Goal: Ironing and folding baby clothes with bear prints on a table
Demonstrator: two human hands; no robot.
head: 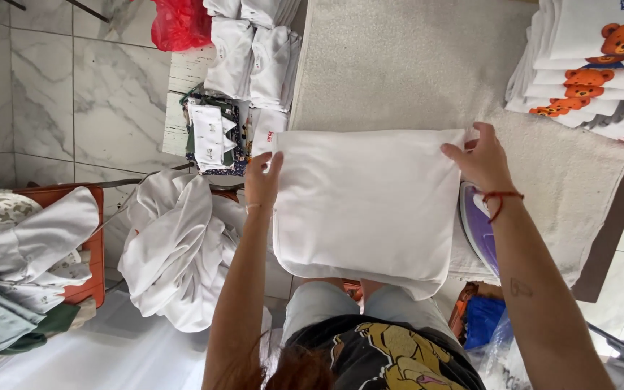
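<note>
White folded garment pinned at its two far corners

White cloth, a folded garment, lies flat on the beige padded worktop, its near edge hanging just over the side toward the person. Its long axis runs left to right, and each hand is on one far corner. The left hand presses flat, fingers together, on the far left corner; the right hand pinches the far right corner, thumb over the edge. A purple iron sits just beside the right wrist. Farther off are stacks of bear-printed shirts and white folded piles.
</note>
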